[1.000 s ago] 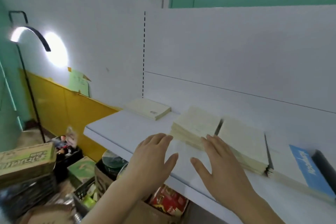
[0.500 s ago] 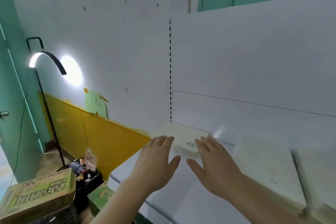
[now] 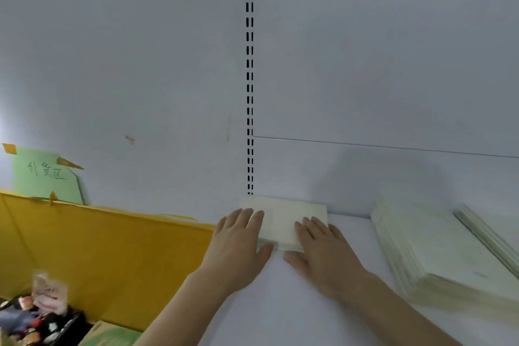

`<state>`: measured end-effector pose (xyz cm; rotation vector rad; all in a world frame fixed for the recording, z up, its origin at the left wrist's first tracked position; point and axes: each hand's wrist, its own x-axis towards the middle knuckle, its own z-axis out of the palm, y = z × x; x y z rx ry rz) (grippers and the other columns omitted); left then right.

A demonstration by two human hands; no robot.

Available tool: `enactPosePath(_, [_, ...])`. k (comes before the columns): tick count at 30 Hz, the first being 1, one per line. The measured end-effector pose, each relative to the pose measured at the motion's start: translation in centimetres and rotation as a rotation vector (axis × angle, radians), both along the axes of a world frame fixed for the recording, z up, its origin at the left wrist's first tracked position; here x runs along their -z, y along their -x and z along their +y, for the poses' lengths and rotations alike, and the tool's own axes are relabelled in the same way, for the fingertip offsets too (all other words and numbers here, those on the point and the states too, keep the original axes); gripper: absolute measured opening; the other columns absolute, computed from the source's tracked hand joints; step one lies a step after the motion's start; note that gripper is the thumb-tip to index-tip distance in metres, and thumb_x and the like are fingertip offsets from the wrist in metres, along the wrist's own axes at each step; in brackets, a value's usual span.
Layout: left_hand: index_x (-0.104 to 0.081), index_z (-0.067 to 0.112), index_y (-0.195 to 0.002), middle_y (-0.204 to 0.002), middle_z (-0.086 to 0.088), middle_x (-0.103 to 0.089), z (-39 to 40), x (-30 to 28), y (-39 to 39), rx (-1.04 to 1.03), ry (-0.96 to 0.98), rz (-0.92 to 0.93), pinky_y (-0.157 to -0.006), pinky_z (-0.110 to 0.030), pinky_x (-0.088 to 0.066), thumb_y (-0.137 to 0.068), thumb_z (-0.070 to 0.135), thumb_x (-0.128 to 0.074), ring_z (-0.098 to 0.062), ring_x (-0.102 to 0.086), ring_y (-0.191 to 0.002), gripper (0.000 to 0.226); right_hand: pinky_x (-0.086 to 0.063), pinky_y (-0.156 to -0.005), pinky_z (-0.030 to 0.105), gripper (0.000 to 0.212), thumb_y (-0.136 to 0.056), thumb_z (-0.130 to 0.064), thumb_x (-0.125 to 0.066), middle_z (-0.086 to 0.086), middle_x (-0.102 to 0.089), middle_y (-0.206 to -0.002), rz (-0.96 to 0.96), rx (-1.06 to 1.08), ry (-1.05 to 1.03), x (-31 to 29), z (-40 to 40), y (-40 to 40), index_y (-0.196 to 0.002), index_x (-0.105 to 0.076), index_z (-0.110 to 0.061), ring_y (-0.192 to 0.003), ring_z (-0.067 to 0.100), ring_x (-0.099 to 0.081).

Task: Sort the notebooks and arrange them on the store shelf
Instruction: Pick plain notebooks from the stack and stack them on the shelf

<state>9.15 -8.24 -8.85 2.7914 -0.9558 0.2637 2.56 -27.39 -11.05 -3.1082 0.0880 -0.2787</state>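
Note:
A small stack of cream notebooks (image 3: 283, 219) lies in the far left corner of the white shelf (image 3: 280, 303), against the back panel. My left hand (image 3: 238, 239) lies flat with straight fingers over the stack's left edge. My right hand (image 3: 320, 244) lies flat with its fingers on the stack's right front corner. To the right, a taller pile of cream notebooks (image 3: 438, 250) sits on the shelf, with another pile (image 3: 488, 230) beside it at the frame's edge.
A slotted upright (image 3: 249, 93) runs up the white back panel above the corner. Left of the shelf stands a yellow wall panel (image 3: 98, 247) with a green paper sign (image 3: 45, 174) taped above it. Boxes and packaged goods (image 3: 42, 314) crowd the floor at lower left.
Both hands have reached forward and left, from the shelf's front near the middle piles to the small stack in the corner, and now rest on it. The view has swung left with them.

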Motion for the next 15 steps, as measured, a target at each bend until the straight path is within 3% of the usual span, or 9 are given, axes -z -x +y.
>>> enactPosePath(1, [-0.014,0.025,-0.157,-0.163,0.004,-0.019,0.2,0.4,-0.6,0.004,-0.049,0.020,-0.124,-0.044,-0.009,-0.100,0.058,-0.035,-0.020,-0.011,-0.152,0.070,-0.021,-0.116,0.044,0.077,-0.086,-0.057,-0.010,0.007,-0.037,-0.151,-0.015,-0.002,0.033,0.0,0.1,-0.1,-0.145,-0.035,-0.015,-0.141,0.023,-0.032])
enactPosePath(3, [-0.015,0.027,-0.157,-0.163,0.003,-0.018,0.3,1.3,-1.5,0.011,-0.152,0.050,-0.123,-0.054,-0.006,-0.099,0.063,-0.030,-0.023,-0.009,-0.152,0.070,-0.045,-0.099,0.043,0.053,-0.090,-0.044,-0.025,0.001,-0.066,-0.115,-0.116,-0.034,0.091,-0.1,0.0,-0.4,-0.117,-0.063,-0.018,-0.108,0.019,-0.063])
enactPosePath(5, [-0.023,0.027,-0.153,-0.160,0.002,-0.025,0.3,1.8,-1.6,0.038,-0.185,0.038,-0.121,-0.056,-0.007,-0.098,0.065,-0.028,-0.024,-0.014,-0.150,0.067,-0.055,-0.077,0.037,0.039,-0.092,-0.038,-0.035,-0.002,-0.071,-0.093,-0.193,-0.060,0.073,-0.2,-0.3,-0.2,-0.098,-0.069,-0.021,-0.082,0.020,-0.068])
enactPosePath(7, [-0.026,0.028,-0.151,-0.156,0.004,-0.032,0.4,1.6,-1.6,0.065,-0.108,-0.004,-0.121,-0.054,-0.011,-0.098,0.065,-0.028,-0.022,-0.019,-0.149,0.065,-0.051,-0.072,0.036,0.035,-0.096,-0.036,-0.035,-0.001,-0.071,-0.097,-0.157,-0.032,0.053,-1.0,0.1,0.4,-0.106,-0.066,-0.023,-0.080,0.024,-0.065])
enactPosePath(9, [-0.020,0.028,-0.154,-0.159,0.001,-0.029,0.4,1.3,-1.6,0.080,0.063,-0.073,-0.122,-0.051,-0.015,-0.098,0.064,-0.030,-0.021,-0.021,-0.149,0.068,-0.048,-0.072,0.036,0.037,-0.099,-0.039,-0.028,-0.002,-0.070,-0.101,-0.172,0.024,0.032,-1.8,0.3,1.3,-0.117,-0.058,-0.027,-0.084,0.024,-0.063])
enactPosePath(12, [-0.020,0.022,-0.154,-0.161,-0.008,-0.027,0.3,0.1,-1.3,0.107,0.511,-0.233,-0.120,-0.046,-0.026,-0.096,0.057,-0.043,-0.028,-0.024,-0.149,0.072,-0.048,-0.076,0.034,0.037,-0.102,-0.043,-0.025,-0.005,-0.070,-0.100,-0.280,0.115,-0.071,-3.7,1.2,3.0,-0.130,-0.048,-0.033,-0.090,0.018,-0.065])
enactPosePath(15, [-0.009,0.027,-0.157,-0.164,0.002,-0.016,0.3,-1.5,-0.2,0.073,0.764,-0.119,-0.119,-0.033,-0.021,-0.093,0.060,-0.047,-0.017,-0.016,-0.151,0.082,-0.049,-0.067,0.029,0.030,-0.100,-0.042,-0.034,-0.007,-0.068,-0.081,-0.489,0.169,-0.330,-6.0,2.3,4.7,-0.124,-0.051,-0.035,-0.073,0.009,-0.062])
